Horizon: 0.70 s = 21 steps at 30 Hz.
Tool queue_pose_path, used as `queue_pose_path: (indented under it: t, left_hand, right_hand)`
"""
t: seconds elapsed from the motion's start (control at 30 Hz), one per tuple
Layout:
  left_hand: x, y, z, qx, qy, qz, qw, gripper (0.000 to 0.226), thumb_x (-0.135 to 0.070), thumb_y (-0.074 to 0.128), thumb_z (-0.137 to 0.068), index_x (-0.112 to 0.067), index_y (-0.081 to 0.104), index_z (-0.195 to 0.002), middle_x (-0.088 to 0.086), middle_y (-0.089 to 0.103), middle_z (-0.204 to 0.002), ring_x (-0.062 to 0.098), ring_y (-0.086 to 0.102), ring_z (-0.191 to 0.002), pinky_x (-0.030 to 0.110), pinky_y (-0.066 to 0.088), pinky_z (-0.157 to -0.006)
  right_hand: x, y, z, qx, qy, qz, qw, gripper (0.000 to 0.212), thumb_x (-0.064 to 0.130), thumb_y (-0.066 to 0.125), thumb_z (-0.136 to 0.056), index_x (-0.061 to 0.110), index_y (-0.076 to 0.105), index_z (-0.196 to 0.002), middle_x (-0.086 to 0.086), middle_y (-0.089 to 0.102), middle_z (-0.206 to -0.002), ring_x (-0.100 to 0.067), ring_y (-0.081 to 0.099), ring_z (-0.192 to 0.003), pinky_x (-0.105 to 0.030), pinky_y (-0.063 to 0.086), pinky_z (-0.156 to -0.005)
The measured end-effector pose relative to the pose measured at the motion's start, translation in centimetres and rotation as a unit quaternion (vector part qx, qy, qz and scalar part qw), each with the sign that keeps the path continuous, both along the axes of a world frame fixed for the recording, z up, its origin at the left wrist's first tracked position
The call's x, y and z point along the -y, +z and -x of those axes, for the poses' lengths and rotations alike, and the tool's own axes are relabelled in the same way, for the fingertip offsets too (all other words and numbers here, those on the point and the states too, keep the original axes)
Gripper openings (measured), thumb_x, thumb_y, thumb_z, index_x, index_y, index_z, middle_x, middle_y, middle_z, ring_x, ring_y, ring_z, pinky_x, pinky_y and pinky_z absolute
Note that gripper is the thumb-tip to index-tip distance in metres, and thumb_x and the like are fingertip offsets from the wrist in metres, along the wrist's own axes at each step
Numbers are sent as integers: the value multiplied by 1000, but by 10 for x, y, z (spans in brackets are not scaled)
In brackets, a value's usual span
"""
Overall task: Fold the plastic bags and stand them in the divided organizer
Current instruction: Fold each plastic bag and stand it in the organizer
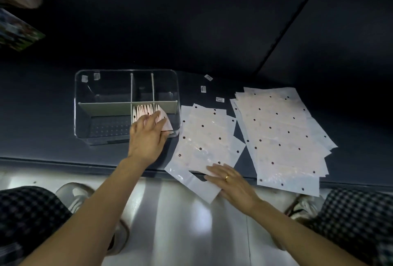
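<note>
1. Clear plastic forms the divided organizer point(127, 104), which sits on the dark table point(53, 155) to the left of the flat bags; its near-right compartment is the only one seen to hold folded bags.
2. A row of folded bags point(144, 112), pale pink triangles, is stood on edge in that compartment, running left to right along the grey divider.
3. The left hand point(146, 138) is reached over the organizer's near wall, and a folded triangle point(166, 122) is held against its fingers at the right end of the row; whether it is pinched or only pressed cannot be told.
4. The right hand point(230, 182) is laid flat, fingers straight, on the near edge of the nearer stack of flat bags point(204, 144); nothing is gripped.
5. The coming move is judged to turn on this stack: it lies directly under the right hand, its long axis running away from the person and slightly right, its near corner hanging over the table edge.
6. A second, larger stack point(282, 135) lies just beside it to the right, nearer the right hand.
7. Three small labels point(220, 99) lie beyond the stacks, out of the way.
8. Little room is judged to remain at the row's right end.
</note>
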State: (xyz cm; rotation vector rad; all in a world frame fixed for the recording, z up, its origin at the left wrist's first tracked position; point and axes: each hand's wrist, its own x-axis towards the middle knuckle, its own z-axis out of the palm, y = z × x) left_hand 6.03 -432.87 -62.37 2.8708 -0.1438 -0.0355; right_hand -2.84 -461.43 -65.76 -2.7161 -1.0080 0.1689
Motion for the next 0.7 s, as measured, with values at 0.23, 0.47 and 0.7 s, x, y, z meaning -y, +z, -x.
queue_pose_path:
  t: [0.23,0.47,0.7]
  left_hand:
    - [8,7,-1,1,23,8,1000,43,-37,45,-97,-16,51,-133,4,34,-150,33,24,-134,49,20,-107]
    - [27,17,0,45,28,56,997,36,-29,49,-96,-12,57,-126,7,44,-142,31,31,-131,47,25,-107]
    - [86,23,22,156,-176,95,967,34,-27,50,-93,-9,59,-121,12,57,-129,30,51,-122,45,36,-107]
  right_hand:
    - [5,12,-17,-248,-205,-208,924,33,7,46,-97,21,66,-118,7,63,-124,-4,55,-117,-17,30,-109]
    - [25,29,-66,-307,-440,-344,771,19,23,48,-98,16,61,-109,-1,64,-106,-16,59,-97,-24,48,-83]
    - [25,25,-95,-328,-490,-274,760,25,22,55,-93,4,63,-109,-11,65,-109,-28,61,-103,-35,48,-91]
